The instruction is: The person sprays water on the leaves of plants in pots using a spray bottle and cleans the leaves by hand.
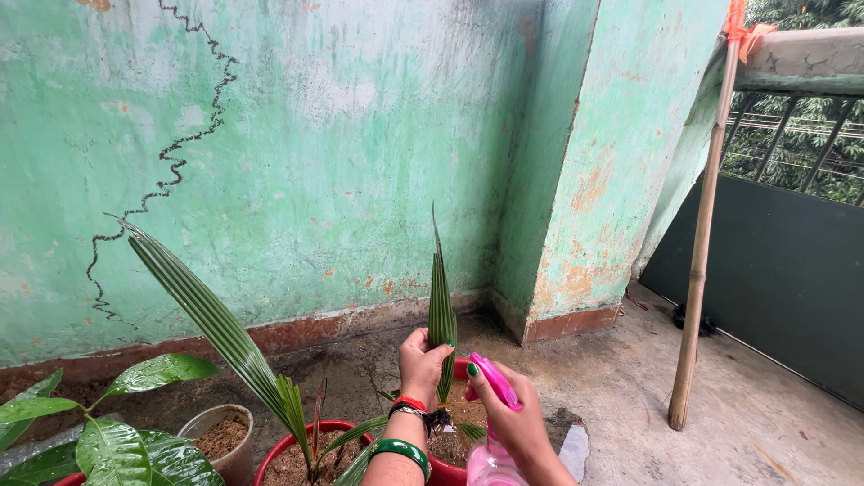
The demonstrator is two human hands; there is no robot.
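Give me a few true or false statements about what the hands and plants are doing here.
1. The left hand grips an upright pleated leaf. True.
2. The right hand holds a blue watering can. False: it holds a pink spray bottle.
3. The held leaf grows from a red pot. True.
4. The bamboo pole lies flat on the floor. False: it stands leaning upright.
5. The wall is painted green and cracked. True.
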